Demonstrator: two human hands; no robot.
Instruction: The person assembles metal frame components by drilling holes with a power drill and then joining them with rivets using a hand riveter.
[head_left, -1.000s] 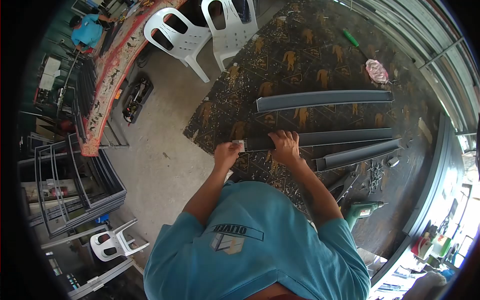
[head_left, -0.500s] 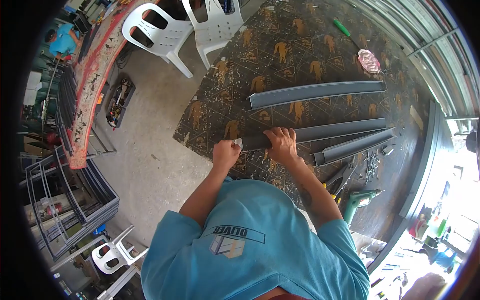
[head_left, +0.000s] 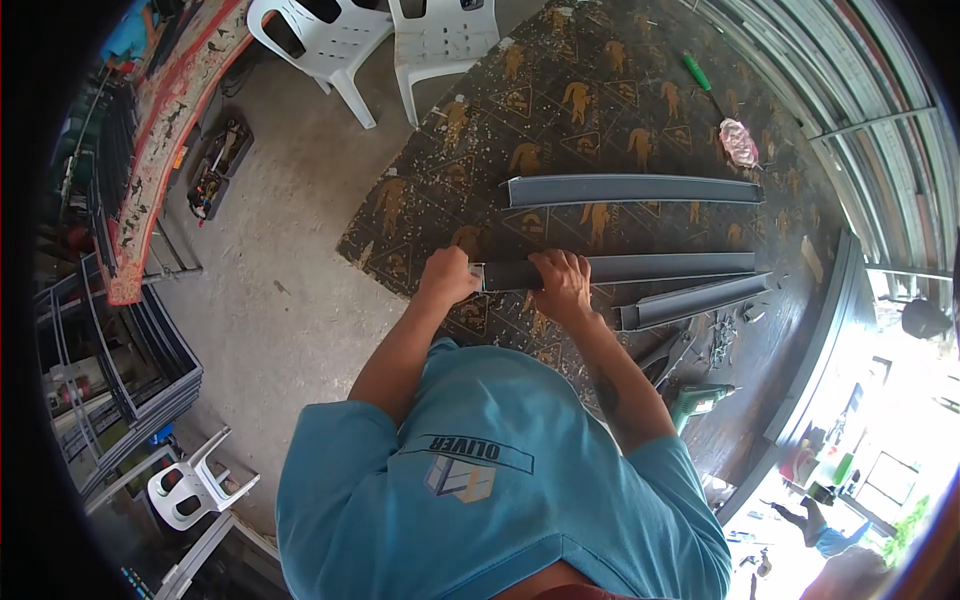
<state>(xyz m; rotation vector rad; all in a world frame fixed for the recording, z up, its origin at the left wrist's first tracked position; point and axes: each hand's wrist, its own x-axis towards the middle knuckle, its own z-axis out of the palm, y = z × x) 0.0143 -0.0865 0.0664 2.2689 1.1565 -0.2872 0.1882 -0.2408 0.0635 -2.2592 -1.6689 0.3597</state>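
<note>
Our right hand (head_left: 562,285) clamped down over the middle grey profile (head_left: 660,267) on the patterned mat (head_left: 560,110), while our left hand (head_left: 447,277) clenched against its near end, beside that grip.

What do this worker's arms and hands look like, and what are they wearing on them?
Both hands are bare, with no gloves: the left hand and the right hand. The arms are bare from the elbow down; short sleeves of a teal T-shirt cover the upper arms. A dark marking, possibly a tattoo, shows on the right forearm.
</note>
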